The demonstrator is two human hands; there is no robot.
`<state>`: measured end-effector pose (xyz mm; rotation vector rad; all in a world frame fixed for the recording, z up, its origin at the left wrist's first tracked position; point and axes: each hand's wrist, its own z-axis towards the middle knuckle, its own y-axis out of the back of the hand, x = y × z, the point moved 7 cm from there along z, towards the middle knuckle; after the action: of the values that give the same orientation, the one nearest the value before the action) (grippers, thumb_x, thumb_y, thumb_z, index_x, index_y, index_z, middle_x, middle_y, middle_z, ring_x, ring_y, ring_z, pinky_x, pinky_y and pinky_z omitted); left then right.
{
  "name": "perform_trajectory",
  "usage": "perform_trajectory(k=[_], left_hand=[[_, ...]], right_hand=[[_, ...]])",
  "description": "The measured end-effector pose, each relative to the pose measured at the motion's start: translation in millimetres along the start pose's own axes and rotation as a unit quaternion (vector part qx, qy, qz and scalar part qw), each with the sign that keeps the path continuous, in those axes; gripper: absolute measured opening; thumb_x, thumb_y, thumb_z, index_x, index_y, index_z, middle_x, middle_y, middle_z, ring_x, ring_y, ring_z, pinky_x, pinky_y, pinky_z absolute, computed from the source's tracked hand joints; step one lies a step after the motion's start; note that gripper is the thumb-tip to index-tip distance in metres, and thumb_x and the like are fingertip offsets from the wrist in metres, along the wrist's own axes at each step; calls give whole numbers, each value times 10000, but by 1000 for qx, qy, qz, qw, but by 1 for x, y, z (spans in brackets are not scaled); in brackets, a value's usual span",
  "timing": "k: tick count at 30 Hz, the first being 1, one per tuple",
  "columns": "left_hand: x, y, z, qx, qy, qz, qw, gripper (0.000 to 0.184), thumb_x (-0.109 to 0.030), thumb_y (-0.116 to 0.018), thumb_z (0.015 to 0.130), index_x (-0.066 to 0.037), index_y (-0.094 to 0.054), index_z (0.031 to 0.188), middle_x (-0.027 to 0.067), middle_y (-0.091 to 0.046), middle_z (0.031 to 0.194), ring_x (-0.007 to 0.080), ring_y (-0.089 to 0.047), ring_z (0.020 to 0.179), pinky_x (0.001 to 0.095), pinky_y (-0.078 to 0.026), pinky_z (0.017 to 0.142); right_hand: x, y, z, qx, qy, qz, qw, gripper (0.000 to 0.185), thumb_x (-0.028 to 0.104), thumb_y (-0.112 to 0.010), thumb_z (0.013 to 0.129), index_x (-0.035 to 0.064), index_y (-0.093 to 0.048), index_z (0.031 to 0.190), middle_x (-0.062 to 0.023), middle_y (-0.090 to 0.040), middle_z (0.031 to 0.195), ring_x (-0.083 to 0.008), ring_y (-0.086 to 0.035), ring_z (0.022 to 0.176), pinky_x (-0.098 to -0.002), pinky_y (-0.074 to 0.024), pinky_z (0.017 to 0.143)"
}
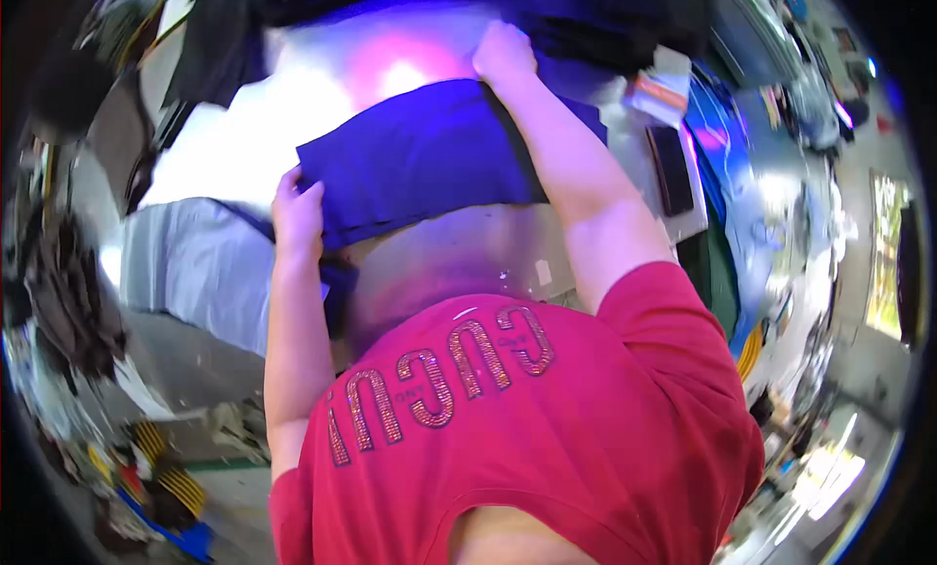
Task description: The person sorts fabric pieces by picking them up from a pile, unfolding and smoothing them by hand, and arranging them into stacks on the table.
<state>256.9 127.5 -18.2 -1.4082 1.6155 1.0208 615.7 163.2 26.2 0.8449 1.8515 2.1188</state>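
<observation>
A dark blue piece of cloth (420,165) lies spread across the lit table (234,126) in front of me. My left hand (298,214) pinches its left edge, with the thumb on top. At the cloth's far edge is my right hand (505,56), its fingers curled into a fist. Whatever is inside that fist is hidden. My right forearm crosses over the right part of the cloth, where a darker strip runs beside it. Light grey-blue folded cloth (195,258) lies to the left of my left hand.
Black cloth (605,23) is heaped along the far side. On the right are a small white-and-orange box (661,92) and a dark flat phone-like object (669,170) near the table edge. Blue cloth (722,165) hangs beyond it. Dark garments (73,302) hang at the far left.
</observation>
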Motion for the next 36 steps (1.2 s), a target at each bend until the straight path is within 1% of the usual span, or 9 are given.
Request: perform_trajectory(k=[14,17,22,24,26,28,31,34,36], left_hand=[[-160,39,-65,1,-184,-72,980,527,64,-500,768,-41,-357,1264,149,-543,1053,213,-561,932,300,-458,809],[-238,53,-79,-42,-350,-23,935,514,31,-557,728,-37,-436,1223,111,-549,1026,199,-562,915,298,-458,809],[-335,42,-92,-8,-394,75,916,430,-25,-575,749,3,-487,1169,112,-498,1155,230,-557,936,297,-436,844],[-351,-2,-105,117,-473,142,861,318,-87,-537,801,-2,-546,1107,105,-565,1069,223,-561,940,310,-438,838],[-345,-62,-109,167,-386,171,891,592,-61,-567,739,-26,-322,1277,149,-555,960,204,-568,826,315,-478,657],[-331,-105,-120,141,-390,292,862,573,-92,-577,770,-41,-326,1283,132,-562,967,150,-563,734,271,-469,588],[-301,-122,-88,191,-363,206,889,531,-135,-582,798,-46,-352,1269,138,-570,976,151,-559,677,256,-461,560],[-279,-108,-69,406,-244,64,878,553,-189,-598,807,-50,-343,1278,120,-564,967,150,-552,689,243,-458,581],[-246,-80,14,187,-285,273,900,621,-156,-612,782,-69,-299,1311,113,-545,1016,153,-554,719,261,-466,614]], right_hand=[[-99,61,-59,-62,54,-165,983,183,120,-494,717,44,-586,855,-158,-590,895,-323,-566,855,-410,-457,738],[-57,71,-88,-137,213,66,965,150,90,-521,749,35,-581,874,-131,-593,897,-282,-578,823,-373,-466,705],[-32,49,-123,-47,158,277,947,155,81,-560,769,34,-577,916,-114,-590,886,-241,-580,794,-326,-466,679],[-35,45,-133,-64,152,292,942,165,75,-560,782,33,-573,942,-102,-587,877,-199,-576,779,-292,-458,670],[-40,46,-141,-69,153,297,940,171,71,-560,789,32,-571,954,-96,-586,873,-178,-574,772,-275,-453,665],[-56,47,-146,-72,101,299,946,173,65,-550,793,30,-571,962,-79,-584,866,-150,-560,756,-258,-445,662],[-83,52,-151,-96,66,311,943,174,57,-541,799,27,-570,968,-58,-581,862,-120,-540,743,-240,-435,657],[-101,59,-161,-122,43,329,936,168,46,-529,797,22,-566,959,-65,-584,875,-131,-543,729,-246,-440,647],[-108,63,-166,-136,18,344,929,156,32,-515,789,16,-560,938,-106,-597,905,-186,-577,713,-278,-464,631]])
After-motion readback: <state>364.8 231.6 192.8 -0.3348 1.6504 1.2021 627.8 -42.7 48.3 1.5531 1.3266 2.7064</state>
